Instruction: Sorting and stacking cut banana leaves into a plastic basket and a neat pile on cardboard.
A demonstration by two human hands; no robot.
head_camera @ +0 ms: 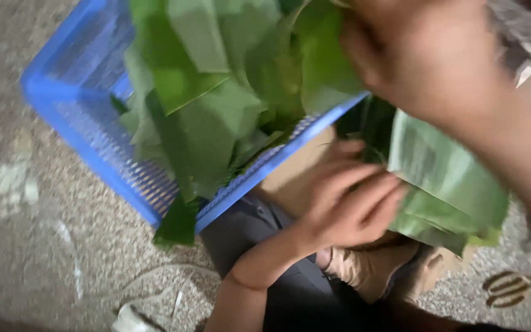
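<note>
A blue basket (87,132) full of green leaves (210,104) sits left of both hands. The left hand (351,206) curls loosely, fingers against a folded leaf (447,184) just to its right. Above, the right hand (428,58) is closed on leaves at the basket's edge, blurred.

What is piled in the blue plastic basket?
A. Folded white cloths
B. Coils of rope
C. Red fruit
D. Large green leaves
D: the blue basket is heaped with broad green leaves, some spilling over its rim, while the right hand reaches into the pile from above.
</note>
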